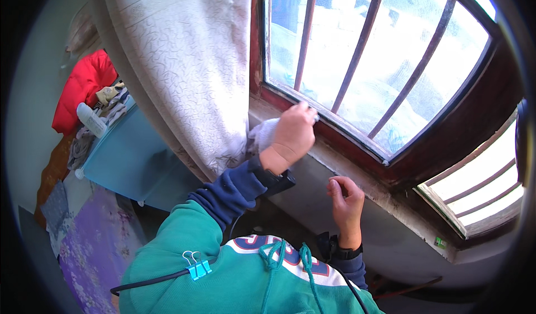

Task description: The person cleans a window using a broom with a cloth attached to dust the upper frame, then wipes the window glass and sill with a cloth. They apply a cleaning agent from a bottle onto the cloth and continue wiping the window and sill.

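Observation:
My left hand (295,130) is closed at the lower left corner of the window frame (329,125), its knuckles against the dark red wood. A bunched white cloth (263,135) hangs beside and behind this hand, and a pale bit shows at the fingertips. Most of what the fingers grip is hidden by the hand itself. Lower and to the right, my right hand (347,198) is raised in front of the wall below the sill. Its fingers are curled in toward the thumb, and nothing shows in them.
A pale patterned curtain (190,51) hangs left of the window. Dark bars (360,43) cross the glass. The worn sill (368,183) runs to a second barred window (474,185). At left stand a blue bin (134,152) piled with clothes and a red garment (84,85).

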{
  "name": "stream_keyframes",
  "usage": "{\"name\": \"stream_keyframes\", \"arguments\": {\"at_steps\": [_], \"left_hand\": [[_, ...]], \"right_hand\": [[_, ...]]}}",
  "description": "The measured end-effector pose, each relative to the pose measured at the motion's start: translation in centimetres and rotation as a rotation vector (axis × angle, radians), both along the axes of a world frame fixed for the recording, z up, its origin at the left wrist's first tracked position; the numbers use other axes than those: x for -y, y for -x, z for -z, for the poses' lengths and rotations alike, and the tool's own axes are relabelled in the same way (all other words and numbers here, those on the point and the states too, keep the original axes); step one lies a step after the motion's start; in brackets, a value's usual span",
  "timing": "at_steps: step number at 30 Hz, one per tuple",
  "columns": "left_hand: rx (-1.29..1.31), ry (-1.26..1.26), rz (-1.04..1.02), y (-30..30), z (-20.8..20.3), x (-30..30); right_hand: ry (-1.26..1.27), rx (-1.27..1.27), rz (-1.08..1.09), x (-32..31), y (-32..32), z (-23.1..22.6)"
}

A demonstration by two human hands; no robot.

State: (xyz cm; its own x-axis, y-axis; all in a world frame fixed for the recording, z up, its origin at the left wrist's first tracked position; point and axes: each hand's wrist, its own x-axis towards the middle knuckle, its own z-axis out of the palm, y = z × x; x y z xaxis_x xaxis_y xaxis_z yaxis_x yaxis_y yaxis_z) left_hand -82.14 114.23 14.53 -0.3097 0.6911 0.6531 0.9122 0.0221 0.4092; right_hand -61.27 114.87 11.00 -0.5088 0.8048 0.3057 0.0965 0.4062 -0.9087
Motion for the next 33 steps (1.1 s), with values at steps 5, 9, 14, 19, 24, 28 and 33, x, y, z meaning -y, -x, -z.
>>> {"name": "stream_keyframes", "arguments": {"at_steps": [5, 9, 14, 19, 24, 28, 33], "left_hand": [[-0.381, -0.035, -0.017, 2.4, 0.2, 1.0], [-0.403, 0.069, -0.257, 8.9, -0.8, 2.3], [-0.156, -0.046, -0.293, 9.2, 0.1, 1.6], [-0.116, -0.052, -0.134, 1.5, 1.3, -0.4], [-0.224, 0.032, 0.001, -3.8, 0.5, -0.8], [0.411, -0.058, 0.258, -0.8, 0.2, 1.6], [1.428, -0.004, 0.699, 2.6, 0.3, 4.7]], "right_hand": [[-0.008, 0.015, 0.009, 0.3, -0.5, -0.3], [-0.001, 0.053, 0.022, 0.3, -1.0, 0.1], [0.026, 0.021, 0.078, 0.5, -0.9, 1.0], [0.008, 0.028, 0.061, 0.3, -0.2, 1.3], [0.037, 0.043, 0.063, 0.6, -0.8, 0.8], [0.017, -0.015, 0.125, 0.3, -2.2, 0.2], [-0.019, -0.084, 0.137, 0.4, -2.7, -1.0]]}}
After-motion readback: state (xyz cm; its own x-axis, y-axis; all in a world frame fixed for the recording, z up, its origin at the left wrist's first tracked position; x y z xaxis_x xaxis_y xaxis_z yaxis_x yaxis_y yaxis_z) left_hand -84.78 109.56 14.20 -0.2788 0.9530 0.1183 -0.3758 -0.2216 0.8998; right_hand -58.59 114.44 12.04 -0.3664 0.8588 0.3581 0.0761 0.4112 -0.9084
